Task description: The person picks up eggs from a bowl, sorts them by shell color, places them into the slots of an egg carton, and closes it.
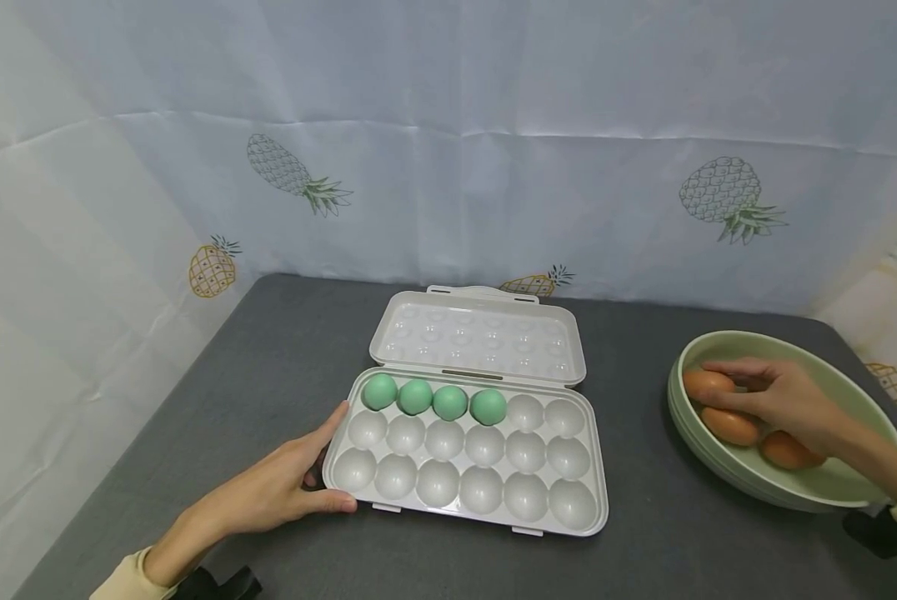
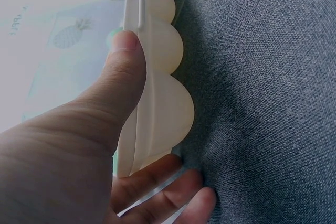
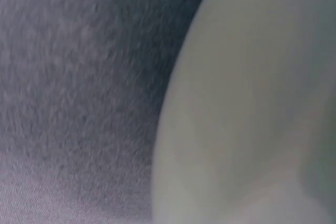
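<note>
A white plastic egg tray [image 1: 448,467] lies on the table with its lid [image 1: 478,333] folded back. Several green eggs [image 1: 450,402] fill the left part of its back row; the other cups hold nothing. My left hand [image 1: 287,487] grips the tray's front left corner, the thumb [image 2: 126,61] on the front edge and fingers by the left side. At the far right, my right hand [image 1: 801,404] reaches into a pale green bowl [image 1: 842,367] and pinches a brown egg [image 1: 707,384]. Two more brown eggs [image 1: 729,426] lie beneath it. The right wrist view hides that hand.
A dark grey cloth [image 1: 268,350] covers the table. The bowl seems to sit in a second one, its rim standing above the table right of the tray. Behind hangs a white curtain [image 1: 448,200] printed with pineapples.
</note>
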